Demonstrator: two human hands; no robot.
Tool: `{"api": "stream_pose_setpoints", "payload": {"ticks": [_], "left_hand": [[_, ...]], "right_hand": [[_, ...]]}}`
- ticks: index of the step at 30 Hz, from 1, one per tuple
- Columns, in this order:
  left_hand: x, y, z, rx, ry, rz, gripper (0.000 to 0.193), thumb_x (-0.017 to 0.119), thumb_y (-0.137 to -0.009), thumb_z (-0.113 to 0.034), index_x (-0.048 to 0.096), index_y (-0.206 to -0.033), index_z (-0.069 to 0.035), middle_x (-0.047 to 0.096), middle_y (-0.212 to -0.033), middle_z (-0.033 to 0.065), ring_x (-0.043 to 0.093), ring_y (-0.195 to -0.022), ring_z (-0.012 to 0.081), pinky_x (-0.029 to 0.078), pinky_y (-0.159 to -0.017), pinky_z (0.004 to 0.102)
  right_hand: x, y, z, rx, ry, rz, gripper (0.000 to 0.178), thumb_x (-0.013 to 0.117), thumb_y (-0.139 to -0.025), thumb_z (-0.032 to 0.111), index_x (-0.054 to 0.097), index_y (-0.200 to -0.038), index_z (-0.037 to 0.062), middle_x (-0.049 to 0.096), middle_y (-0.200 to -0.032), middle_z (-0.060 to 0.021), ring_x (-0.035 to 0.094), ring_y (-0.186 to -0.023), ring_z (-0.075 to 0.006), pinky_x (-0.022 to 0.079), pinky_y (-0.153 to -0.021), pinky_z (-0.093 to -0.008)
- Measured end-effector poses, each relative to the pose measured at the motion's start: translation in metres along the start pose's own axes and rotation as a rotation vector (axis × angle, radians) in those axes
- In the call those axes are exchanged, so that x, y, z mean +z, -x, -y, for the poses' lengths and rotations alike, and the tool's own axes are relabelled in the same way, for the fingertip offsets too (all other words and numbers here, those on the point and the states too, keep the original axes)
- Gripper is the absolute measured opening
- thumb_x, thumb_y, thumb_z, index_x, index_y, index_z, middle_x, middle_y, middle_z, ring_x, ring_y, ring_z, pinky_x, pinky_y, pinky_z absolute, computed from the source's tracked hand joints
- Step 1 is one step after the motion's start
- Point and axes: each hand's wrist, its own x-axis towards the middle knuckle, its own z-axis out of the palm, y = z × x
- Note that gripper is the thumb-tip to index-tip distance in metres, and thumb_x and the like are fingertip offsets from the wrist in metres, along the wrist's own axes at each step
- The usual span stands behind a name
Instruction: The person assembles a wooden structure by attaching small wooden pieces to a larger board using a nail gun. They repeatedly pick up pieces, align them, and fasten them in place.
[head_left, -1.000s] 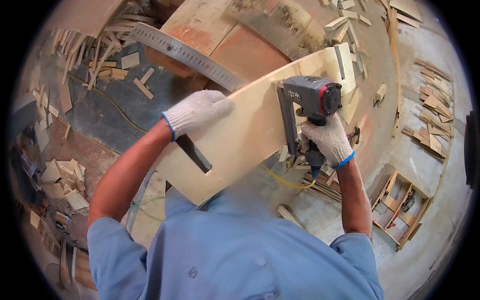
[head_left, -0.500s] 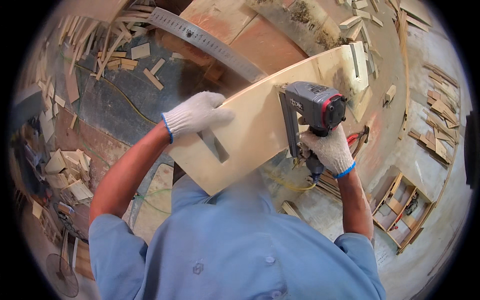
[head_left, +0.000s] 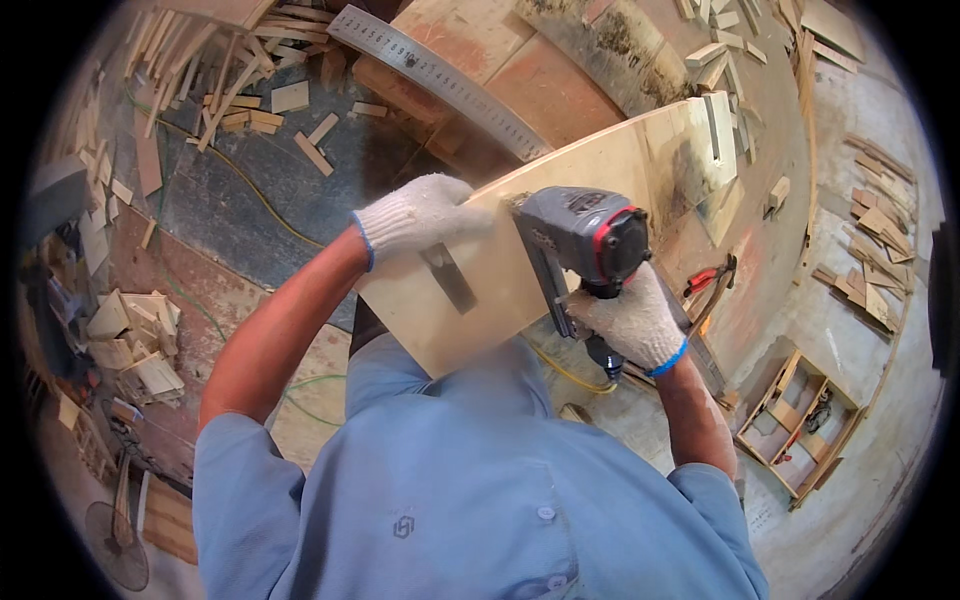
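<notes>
My left hand (head_left: 420, 215), in a white knit glove, presses flat on a pale plywood board (head_left: 520, 260) that runs from my chest up to the right. Just below that hand a narrow dark slot or strip (head_left: 448, 278) shows on the board. My right hand (head_left: 632, 325), also gloved, grips the handle of a grey and red nail gun (head_left: 585, 240) whose nose rests against the board near its middle. A yellow hose (head_left: 565, 372) trails under the gun.
A long metal ruler (head_left: 440, 80) lies on the bench beyond the board. Wood offcuts (head_left: 230, 90) litter the upper left and right floor. A small wooden frame (head_left: 795, 425) sits at lower right, red-handled pliers (head_left: 712, 280) beside the bench, a fan (head_left: 115, 545) at lower left.
The nail gun and my right hand have moved left and down along the board toward my left hand. The board has shifted closer to my chest.
</notes>
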Motion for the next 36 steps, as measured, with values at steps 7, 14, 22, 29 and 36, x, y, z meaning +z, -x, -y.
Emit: {"api": "stream_pose_setpoints", "payload": {"ticks": [7, 14, 22, 29, 36], "left_hand": [[0.0, 0.001, -0.004, -0.008, -0.014, 0.0, 0.043, 0.07, -0.094, -0.042, 0.07, -0.095, 0.001, 0.061, -0.073, 0.0027, 0.063, -0.066, 0.0118, 0.053, -0.059, 0.0325], [0.001, 0.001, -0.004, 0.014, -0.066, -0.013, 0.043, 0.07, -0.093, -0.041, 0.068, -0.094, 0.002, 0.061, -0.074, 0.0039, 0.061, -0.066, 0.0127, 0.053, -0.063, 0.0336], [0.003, 0.004, 0.009, 0.0, -0.038, -0.002, 0.041, 0.069, -0.096, -0.04, 0.068, -0.099, 0.001, 0.06, -0.078, 0.002, 0.063, -0.063, 0.0117, 0.056, -0.053, 0.0303], [0.01, -0.001, 0.009, 0.155, 0.003, -0.027, 0.037, 0.071, -0.094, -0.036, 0.069, -0.106, -0.001, 0.063, -0.091, 0.0021, 0.059, -0.089, 0.0114, 0.049, -0.08, 0.0302], [0.024, 0.011, -0.042, -0.059, -0.044, -0.035, 0.039, 0.073, -0.089, -0.032, 0.069, -0.111, 0.001, 0.062, -0.088, -0.0008, 0.053, -0.082, 0.0056, 0.045, -0.072, 0.0247]], "right_hand": [[0.016, 0.004, -0.007, -0.069, -0.003, -0.079, 0.02, 0.074, -0.089, 0.005, 0.066, -0.106, -0.0006, 0.069, -0.076, -0.004, 0.069, -0.067, -0.0124, 0.056, -0.06, -0.0324], [0.023, 0.007, -0.008, -0.131, 0.148, -0.138, 0.017, 0.075, -0.088, 0.01, 0.069, -0.1, 0.0003, 0.07, -0.074, -0.0063, 0.07, -0.068, -0.0139, 0.056, -0.062, -0.0347], [0.033, 0.012, -0.003, -0.088, 0.189, -0.205, 0.019, 0.073, -0.087, 0.007, 0.071, -0.104, -0.0001, 0.069, -0.072, -0.0057, 0.069, -0.067, -0.0142, 0.056, -0.063, -0.0342], [0.016, 0.041, -0.062, -0.002, -0.474, -0.371, 0.011, 0.064, -0.087, -0.003, 0.067, -0.098, -0.0045, 0.065, -0.066, -0.0045, 0.063, -0.055, -0.0117, 0.051, -0.053, -0.029], [0.013, 0.071, -0.157, 0.14, -0.647, -0.533, 0.009, 0.067, -0.089, 0.0, 0.066, -0.098, -0.0039, 0.064, -0.067, -0.0059, 0.061, -0.052, -0.0143, 0.05, -0.051, -0.0312]]}}
